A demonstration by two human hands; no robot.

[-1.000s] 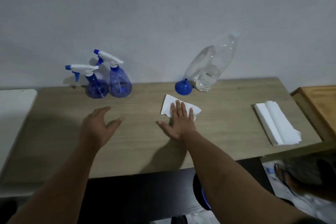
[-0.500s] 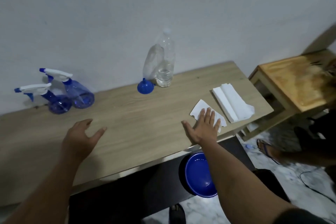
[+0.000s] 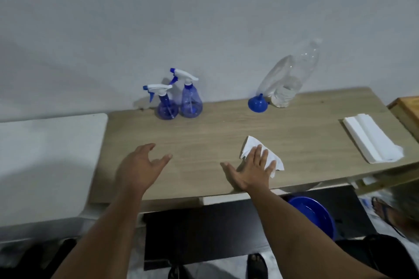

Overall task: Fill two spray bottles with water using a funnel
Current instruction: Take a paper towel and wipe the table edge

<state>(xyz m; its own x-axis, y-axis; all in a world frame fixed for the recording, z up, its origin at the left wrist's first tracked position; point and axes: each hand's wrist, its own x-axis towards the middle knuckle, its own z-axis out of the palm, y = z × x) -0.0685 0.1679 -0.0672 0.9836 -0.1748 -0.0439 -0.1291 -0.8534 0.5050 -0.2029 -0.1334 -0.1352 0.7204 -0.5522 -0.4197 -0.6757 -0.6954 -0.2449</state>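
Under the surface's (image 3: 204,133) near edge sits a blue basin (image 3: 315,213), half hidden. Your right hand (image 3: 254,170) lies flat on a crumpled white tissue (image 3: 251,145), fingers spread, grip loose and closed on nothing. Your left hand (image 3: 140,165) hovers open and empty. Out right, a folded stack of paper towels (image 3: 371,140) rests near the edge. At the back by the wall, two blue spray bottles (image 3: 179,102) stand touching, capped; well to their right the blue funnel (image 3: 257,103) sits mouth-down just beside a clear water bottle (image 3: 288,84).
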